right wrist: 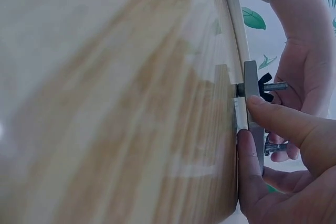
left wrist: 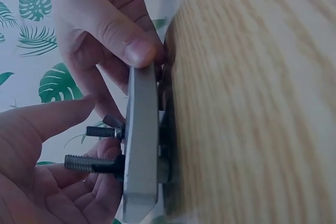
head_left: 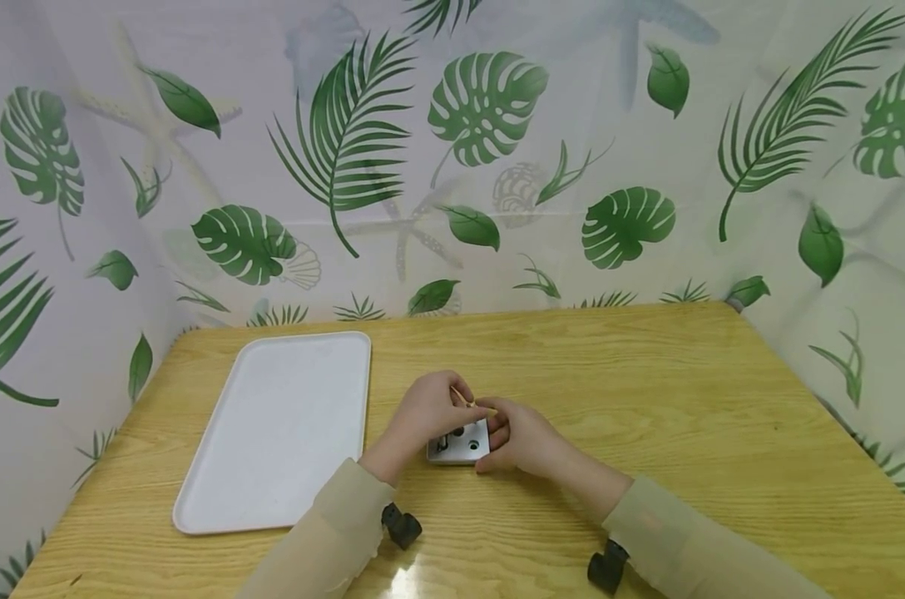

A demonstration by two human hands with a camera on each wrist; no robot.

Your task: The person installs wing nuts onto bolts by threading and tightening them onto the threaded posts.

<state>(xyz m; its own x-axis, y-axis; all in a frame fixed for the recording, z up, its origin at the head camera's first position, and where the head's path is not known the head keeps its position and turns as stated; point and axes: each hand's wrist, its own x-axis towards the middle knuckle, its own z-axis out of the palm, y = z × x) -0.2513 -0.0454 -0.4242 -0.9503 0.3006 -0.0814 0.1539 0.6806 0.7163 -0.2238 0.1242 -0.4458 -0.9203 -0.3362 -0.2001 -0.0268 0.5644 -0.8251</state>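
Note:
A small silver metal plate (head_left: 460,454) lies low over the table, with threaded bolts (left wrist: 79,163) standing up through it. My right hand (head_left: 526,437) grips its right edge, thumb on the near side; in the right wrist view, thumb and forefinger hold the plate's edge (right wrist: 254,145). Over the plate's far part, my left hand (head_left: 427,408) has its fingers curled about a wing nut (left wrist: 112,121) on a bolt, largely covering that area from above. A dark wing nut (right wrist: 266,88) sits on another bolt nearer my left wrist. Holes show in the plate's top.
To the left on the wooden table (head_left: 647,374) lies a white rectangular tray (head_left: 288,433). A leaf-patterned cloth (head_left: 535,208) hangs behind the table and along its sides. Black wrist cameras (head_left: 403,526) sit below both sleeves.

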